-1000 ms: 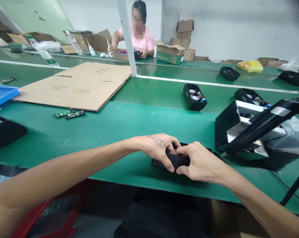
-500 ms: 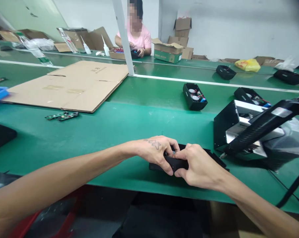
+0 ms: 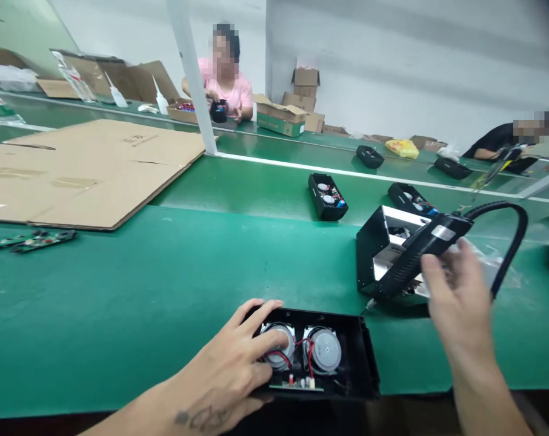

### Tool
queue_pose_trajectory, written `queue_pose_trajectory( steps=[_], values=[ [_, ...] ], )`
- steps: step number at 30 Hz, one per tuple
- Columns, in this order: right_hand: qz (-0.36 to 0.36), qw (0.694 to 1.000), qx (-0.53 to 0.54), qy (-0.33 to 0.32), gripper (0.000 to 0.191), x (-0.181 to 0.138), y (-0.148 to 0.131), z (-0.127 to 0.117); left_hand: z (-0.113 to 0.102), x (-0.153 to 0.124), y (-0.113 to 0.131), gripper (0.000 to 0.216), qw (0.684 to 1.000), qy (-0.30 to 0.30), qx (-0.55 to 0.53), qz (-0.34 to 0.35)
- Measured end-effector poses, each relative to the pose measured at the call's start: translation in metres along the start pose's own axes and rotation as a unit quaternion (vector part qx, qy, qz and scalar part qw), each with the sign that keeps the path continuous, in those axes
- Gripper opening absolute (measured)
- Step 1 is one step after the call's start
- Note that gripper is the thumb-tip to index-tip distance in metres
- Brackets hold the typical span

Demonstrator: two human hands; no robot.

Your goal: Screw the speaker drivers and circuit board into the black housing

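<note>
My left hand (image 3: 229,360) lies over the left of two round speakers (image 3: 279,345) in an open black case (image 3: 363,357), its fingers curled on the speaker and the case's rim. A second round speaker (image 3: 322,350) sits beside it, and a small circuit board (image 3: 296,383) with red wires lies below them. My right hand (image 3: 456,290) is raised at a corded black electric tool (image 3: 420,254), its fingertips against the handle. I cannot tell whether it grips the tool.
A black metal stand (image 3: 388,248) lies under the tool, with a plastic bag (image 3: 483,260) behind it. Other black cases (image 3: 328,197) stand along the green bench (image 3: 120,290). Left are a cardboard sheet (image 3: 93,169) and circuit boards (image 3: 33,240). A co-worker in pink (image 3: 224,91) works across the bench.
The view has swung, with everything shifted left. The black case held between both hands now lies open side up, speakers showing. My right hand has left it and moved to the tool.
</note>
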State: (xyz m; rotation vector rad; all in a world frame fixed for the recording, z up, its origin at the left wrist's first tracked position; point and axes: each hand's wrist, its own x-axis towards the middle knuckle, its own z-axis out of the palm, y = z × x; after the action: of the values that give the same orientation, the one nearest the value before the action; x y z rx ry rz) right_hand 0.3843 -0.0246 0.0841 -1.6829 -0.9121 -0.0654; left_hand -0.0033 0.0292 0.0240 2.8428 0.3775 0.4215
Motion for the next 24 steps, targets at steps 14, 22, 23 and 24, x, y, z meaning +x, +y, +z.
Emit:
queue_pose_trajectory(
  steps=[14, 22, 23, 24],
  values=[
    [0.084, 0.929, 0.346, -0.096, 0.035, -0.025, -0.008, 0.008, 0.012, 0.007, 0.006, 0.026, 0.994, 0.094, 0.023, -0.056],
    [-0.095, 0.955, 0.258, 0.107, 0.031, 0.029, -0.033, -0.001, -0.001, 0.014, 0.001, 0.015, 0.996, 0.082, 0.022, -0.031],
    [-0.088, 0.962, 0.241, 0.091, 0.031, 0.032, -0.031, 0.003, -0.001, 0.013, 0.000, 0.015, 0.997, 0.068, 0.024, -0.034],
    [-0.079, 0.968, 0.228, 0.069, 0.031, 0.034, -0.029, 0.007, 0.000, 0.012, -0.001, 0.015, 0.997, 0.064, 0.023, -0.039]
  ],
)
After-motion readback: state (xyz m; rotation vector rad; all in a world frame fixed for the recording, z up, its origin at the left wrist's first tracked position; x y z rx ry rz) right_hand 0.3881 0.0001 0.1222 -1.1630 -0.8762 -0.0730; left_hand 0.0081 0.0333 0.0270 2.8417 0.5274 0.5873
